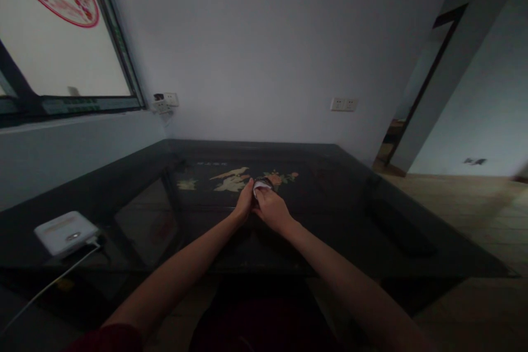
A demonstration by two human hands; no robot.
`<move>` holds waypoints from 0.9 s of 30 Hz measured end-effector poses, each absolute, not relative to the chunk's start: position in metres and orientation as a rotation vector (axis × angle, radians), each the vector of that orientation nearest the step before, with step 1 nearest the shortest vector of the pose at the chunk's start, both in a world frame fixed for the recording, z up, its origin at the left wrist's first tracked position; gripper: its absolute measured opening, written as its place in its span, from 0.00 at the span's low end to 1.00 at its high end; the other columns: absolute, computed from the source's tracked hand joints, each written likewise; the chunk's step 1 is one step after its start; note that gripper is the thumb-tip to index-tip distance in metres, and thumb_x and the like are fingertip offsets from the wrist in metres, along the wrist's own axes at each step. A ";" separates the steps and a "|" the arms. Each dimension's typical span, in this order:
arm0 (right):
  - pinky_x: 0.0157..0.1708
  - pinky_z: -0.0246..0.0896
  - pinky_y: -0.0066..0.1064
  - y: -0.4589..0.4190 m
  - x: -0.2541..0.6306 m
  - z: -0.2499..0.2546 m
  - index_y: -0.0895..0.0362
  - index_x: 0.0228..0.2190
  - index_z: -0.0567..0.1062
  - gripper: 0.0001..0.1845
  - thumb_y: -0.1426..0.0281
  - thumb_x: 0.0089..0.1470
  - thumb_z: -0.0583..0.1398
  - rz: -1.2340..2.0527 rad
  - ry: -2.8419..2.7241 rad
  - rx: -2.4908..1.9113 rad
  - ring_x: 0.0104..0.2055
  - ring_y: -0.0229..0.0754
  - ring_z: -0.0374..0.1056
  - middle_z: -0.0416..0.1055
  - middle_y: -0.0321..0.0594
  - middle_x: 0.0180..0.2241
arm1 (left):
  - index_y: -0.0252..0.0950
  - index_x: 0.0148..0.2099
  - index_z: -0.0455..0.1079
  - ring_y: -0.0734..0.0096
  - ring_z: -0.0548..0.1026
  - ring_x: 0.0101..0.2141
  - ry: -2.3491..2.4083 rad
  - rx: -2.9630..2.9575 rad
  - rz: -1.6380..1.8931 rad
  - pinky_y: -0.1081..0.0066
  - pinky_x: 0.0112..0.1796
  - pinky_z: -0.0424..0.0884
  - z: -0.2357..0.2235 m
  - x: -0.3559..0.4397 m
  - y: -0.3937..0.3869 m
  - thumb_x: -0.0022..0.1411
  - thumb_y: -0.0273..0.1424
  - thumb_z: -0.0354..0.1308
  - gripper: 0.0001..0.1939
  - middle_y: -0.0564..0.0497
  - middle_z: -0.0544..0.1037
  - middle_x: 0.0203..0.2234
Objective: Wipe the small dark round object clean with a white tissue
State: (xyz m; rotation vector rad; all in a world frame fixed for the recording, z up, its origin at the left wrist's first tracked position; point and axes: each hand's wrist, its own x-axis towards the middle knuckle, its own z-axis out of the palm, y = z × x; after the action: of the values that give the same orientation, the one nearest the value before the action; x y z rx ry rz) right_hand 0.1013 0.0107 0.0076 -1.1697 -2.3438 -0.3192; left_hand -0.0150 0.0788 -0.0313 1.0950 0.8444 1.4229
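In the head view, both my hands are together above the middle of the dark glossy table (325, 209). My left hand (245, 199) presses along the left side of a small round thing with a dark rim (263, 179), its fingers close together. My right hand (273, 208) is closed on a white piece, like tissue or cloth (260, 186), against the inside or near side of that round thing. The fingers hide most of it, and the dim light leaves its exact kind unclear.
A white box (66, 232) with a cable stands at the table's left. A long dark object (400, 225) lies at the right. Printed birds and flowers (231, 180) decorate the tabletop. The wall behind carries sockets (344, 104); a window (61, 27) is at upper left.
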 end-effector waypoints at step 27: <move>0.63 0.50 0.44 0.020 0.101 -0.005 0.73 0.57 0.61 0.25 0.79 0.59 0.48 -0.514 -2.331 -1.206 0.63 0.52 0.56 0.63 0.61 0.58 | 0.35 0.37 0.72 0.64 0.73 0.36 0.984 1.326 1.526 0.68 0.42 0.66 -0.022 -0.018 0.080 0.61 0.46 0.53 0.19 0.49 0.76 0.31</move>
State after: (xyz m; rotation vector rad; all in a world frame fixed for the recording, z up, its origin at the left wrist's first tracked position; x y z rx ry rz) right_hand 0.1013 0.0205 -0.0054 -1.2057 -2.3309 -0.5139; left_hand -0.0178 0.0803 -0.0215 1.3255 0.9845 1.5264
